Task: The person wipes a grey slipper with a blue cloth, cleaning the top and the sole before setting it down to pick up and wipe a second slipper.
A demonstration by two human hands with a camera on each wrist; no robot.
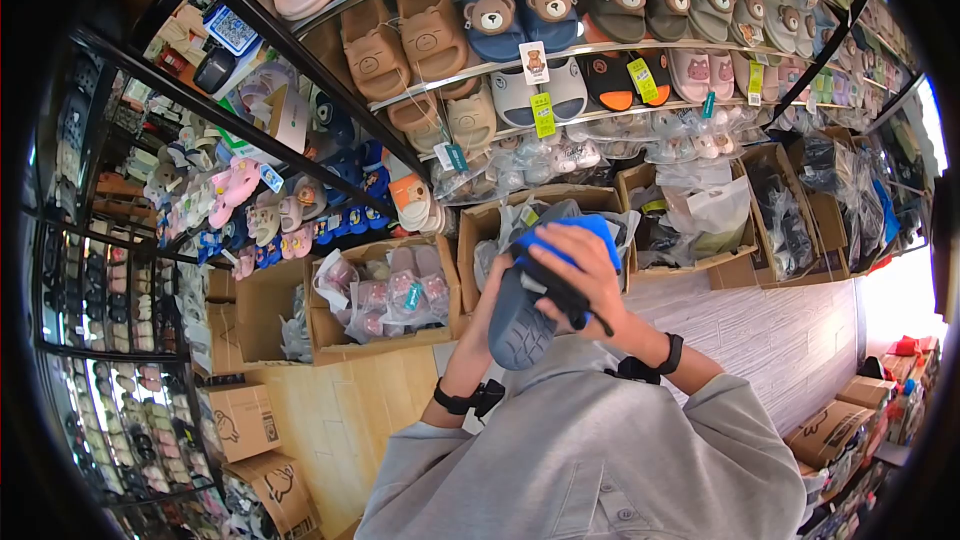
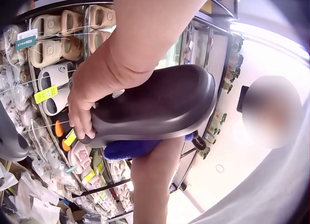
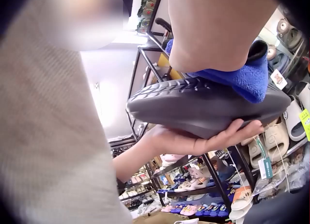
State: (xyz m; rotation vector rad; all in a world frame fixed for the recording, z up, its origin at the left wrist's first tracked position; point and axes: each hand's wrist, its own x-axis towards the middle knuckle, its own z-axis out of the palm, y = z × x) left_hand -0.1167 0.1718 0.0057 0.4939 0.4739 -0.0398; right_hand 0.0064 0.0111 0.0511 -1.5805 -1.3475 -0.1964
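A dark grey slipper (image 1: 520,325), its treaded sole turned toward the head camera, is held in front of the chest. My left hand (image 1: 488,302) grips its side; the left wrist view has this hand (image 2: 104,81) across the slipper (image 2: 160,105), fingertips at its edge. In the right wrist view, my left hand (image 3: 186,142) supports the slipper (image 3: 193,112) from below. My right hand (image 1: 585,275) holds a blue cloth (image 1: 597,232) with a black part against the sole. The cloth (image 3: 242,81) lies between my right hand and the slipper there.
Slipper shelves (image 1: 430,35) rise ahead. Open cartons (image 1: 455,315) with bagged slippers stand below them, around a second grey slipper (image 1: 562,210). Dark metal posts (image 1: 300,55) frame the left racks. More boxes (image 1: 835,430) stand at the right.
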